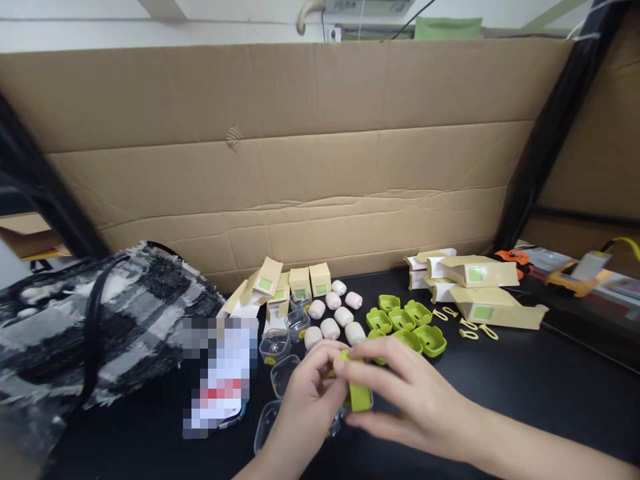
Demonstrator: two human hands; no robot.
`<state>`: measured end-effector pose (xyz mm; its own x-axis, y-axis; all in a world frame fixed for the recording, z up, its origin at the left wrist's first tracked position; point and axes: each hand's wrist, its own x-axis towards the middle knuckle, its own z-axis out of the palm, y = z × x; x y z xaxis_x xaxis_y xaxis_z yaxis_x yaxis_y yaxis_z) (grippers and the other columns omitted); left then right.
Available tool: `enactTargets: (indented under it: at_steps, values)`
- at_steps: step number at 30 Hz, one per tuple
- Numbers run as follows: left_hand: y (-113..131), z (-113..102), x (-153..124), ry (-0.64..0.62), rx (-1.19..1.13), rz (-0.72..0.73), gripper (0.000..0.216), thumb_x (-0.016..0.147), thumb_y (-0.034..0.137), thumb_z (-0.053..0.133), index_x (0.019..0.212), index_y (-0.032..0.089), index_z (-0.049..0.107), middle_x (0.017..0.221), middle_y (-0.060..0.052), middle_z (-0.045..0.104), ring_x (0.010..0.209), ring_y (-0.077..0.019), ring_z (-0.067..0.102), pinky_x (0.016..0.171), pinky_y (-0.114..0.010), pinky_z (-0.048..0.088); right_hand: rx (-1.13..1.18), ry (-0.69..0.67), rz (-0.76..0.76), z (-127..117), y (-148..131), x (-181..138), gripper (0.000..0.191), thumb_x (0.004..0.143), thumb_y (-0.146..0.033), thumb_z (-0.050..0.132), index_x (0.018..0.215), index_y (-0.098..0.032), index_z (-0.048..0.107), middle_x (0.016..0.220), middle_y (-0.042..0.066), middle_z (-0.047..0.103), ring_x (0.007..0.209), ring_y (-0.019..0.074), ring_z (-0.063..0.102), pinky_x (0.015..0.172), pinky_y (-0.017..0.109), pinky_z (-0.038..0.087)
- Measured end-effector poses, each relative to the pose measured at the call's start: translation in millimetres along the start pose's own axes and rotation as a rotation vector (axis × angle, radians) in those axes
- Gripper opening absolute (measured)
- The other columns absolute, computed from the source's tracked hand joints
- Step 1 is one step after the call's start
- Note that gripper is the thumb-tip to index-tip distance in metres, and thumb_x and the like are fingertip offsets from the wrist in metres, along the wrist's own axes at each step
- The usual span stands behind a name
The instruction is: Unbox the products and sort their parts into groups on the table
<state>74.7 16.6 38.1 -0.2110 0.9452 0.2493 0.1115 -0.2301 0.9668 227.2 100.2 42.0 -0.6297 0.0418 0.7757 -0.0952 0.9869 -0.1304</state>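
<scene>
In the head view, both hands met near the table's front edge, closed around one green case (359, 393). The left hand (307, 393) pinched its upper end and the right hand (410, 393) gripped its lower part; what they did to it could not be told. The work looked partly done: several folded boxes (473, 273) lay stacked toward the right edge, while green cases (407, 323), white pods (335, 313), clear tubs (275, 343) and small loops (467, 327) lay loose mid-table. The held case was bright lime, matte, soft-looking, rounded, roughly pod-shaped.
</scene>
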Motion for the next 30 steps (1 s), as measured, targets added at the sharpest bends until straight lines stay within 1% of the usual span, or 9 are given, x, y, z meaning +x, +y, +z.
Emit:
enactTargets:
  at_steps: [5,9,11,15,18,21,25,27,30]
  values:
    - [-2.0,-4.7,-5.2,0.091,0.339,0.194,0.013,0.086,0.028,0.054,0.078,0.022,0.062,0.114,-0.004,0.059,0.114,-0.0199,0.052,0.097,-0.031,0.040,-0.088,-0.014,-0.097,-15.6,14.6,5.6,0.039,0.079,-0.025,0.065,0.114,-0.015,0.051,0.098,0.009,0.062,0.087,0.0193,0.060,0.072,0.029,0.053]
    - [7.5,-14.6,-2.4,0.226,0.409,0.307,0.009,0.086,0.026,0.054,0.080,0.024,0.060,0.093,0.000,0.062,0.092,-0.0148,0.059,0.083,-0.025,0.045,-0.117,0.029,0.255,-26.2,69.7,18.6,0.025,0.084,-0.028,0.054,0.108,-0.020,0.056,0.101,0.007,0.056,0.094,0.0199,0.058,0.082,0.035,0.050]
    - [11.5,-17.4,0.1,0.241,0.392,0.295,0.007,0.084,0.027,0.057,0.079,0.024,0.061,0.081,0.002,0.061,0.080,-0.0132,0.059,0.073,-0.022,0.047,-0.183,-0.075,0.492,-24.9,105.7,25.1,0.019,0.089,-0.033,0.048,0.097,-0.020,0.061,0.103,0.007,0.055,0.098,0.0212,0.058,0.087,0.038,0.048]
    - [12.4,-16.1,2.0,0.215,0.289,0.166,0.010,0.081,0.032,0.061,0.078,0.023,0.063,0.082,0.001,0.063,0.080,-0.0139,0.060,0.074,-0.023,0.048,-0.199,-0.234,0.626,-8.7,161.4,26.4,0.017,0.088,-0.031,0.056,0.094,-0.018,0.063,0.100,0.006,0.060,0.091,0.0198,0.061,0.086,0.040,0.048]
    - [11.3,-13.3,1.7,0.212,0.184,0.038,0.015,0.079,0.035,0.062,0.086,0.022,0.064,0.085,-0.001,0.066,0.083,-0.0160,0.061,0.078,-0.026,0.049,-0.178,-0.324,0.689,1.8,173.4,21.0,0.023,0.091,-0.032,0.054,0.108,-0.017,0.058,0.109,0.006,0.060,0.091,0.0178,0.060,0.079,0.038,0.051]
    - [10.9,-12.1,2.3,0.231,0.127,-0.009,0.019,0.077,0.036,0.063,0.089,0.021,0.062,0.085,-0.001,0.066,0.084,-0.0165,0.061,0.078,-0.028,0.048,-0.138,-0.297,0.684,0.5,156.7,19.9,0.018,0.089,-0.027,0.056,0.102,-0.016,0.061,0.108,0.008,0.061,0.094,0.0203,0.061,0.084,0.040,0.050]
    - [7.5,-11.9,3.5,0.237,0.077,-0.027,0.019,0.078,0.033,0.063,0.089,0.023,0.051,0.074,0.003,0.062,0.077,-0.0139,0.059,0.075,-0.026,0.045,0.021,-0.246,0.555,-8.3,91.5,24.3,0.022,0.084,-0.026,0.060,0.106,-0.021,0.061,0.106,0.004,0.064,0.099,0.0169,0.061,0.090,0.032,0.047]
    - [4.1,-10.7,3.1,0.209,0.045,-0.031,0.021,0.078,0.031,0.063,0.087,0.024,0.046,0.072,0.005,0.061,0.075,-0.0133,0.058,0.074,-0.026,0.044,0.350,-0.269,0.437,-8.3,51.4,24.1,0.041,0.074,-0.031,0.072,0.112,-0.022,0.059,0.094,0.001,0.067,0.086,0.0137,0.064,0.080,0.026,0.052]
    - [0.7,-7.1,1.9,0.130,-0.026,-0.049,0.022,0.077,0.031,0.065,0.083,0.023,0.045,0.073,0.004,0.061,0.074,-0.0139,0.059,0.072,-0.027,0.044,0.640,-0.157,0.484,-5.8,10.0,18.9,0.024,0.080,-0.029,0.065,0.102,-0.019,0.064,0.080,0.001,0.067,0.071,0.0115,0.065,0.067,0.023,0.055]
